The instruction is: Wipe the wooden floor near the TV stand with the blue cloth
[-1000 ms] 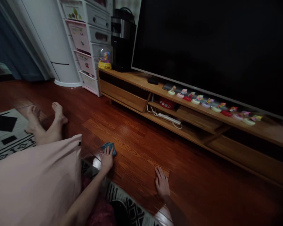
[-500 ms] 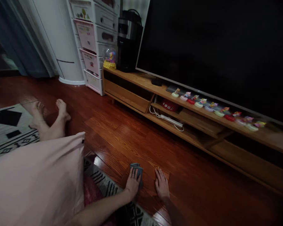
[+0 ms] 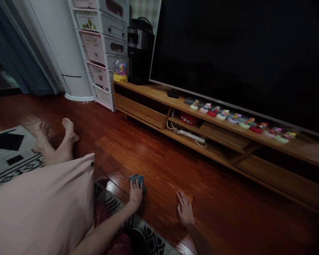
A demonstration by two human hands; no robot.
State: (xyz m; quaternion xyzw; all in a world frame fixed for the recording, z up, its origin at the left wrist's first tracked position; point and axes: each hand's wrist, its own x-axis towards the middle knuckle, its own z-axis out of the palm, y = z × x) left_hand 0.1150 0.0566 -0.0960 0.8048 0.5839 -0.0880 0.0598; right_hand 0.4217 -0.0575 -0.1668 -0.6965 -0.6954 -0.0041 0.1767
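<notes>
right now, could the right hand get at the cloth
Probably yes: the right hand rests palm-down on the floor, and only floor shows between it and the cloth. The left hand covers part of it, though.

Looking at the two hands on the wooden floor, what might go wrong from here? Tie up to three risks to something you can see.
1. The folded blue-grey cloth under the left hand could snag on the black-and-white patterned rug if it slides that way.
2. The right hand rests on the glossy red-brown wooden floor, where it might slip if the shiny surface is slick.
</notes>
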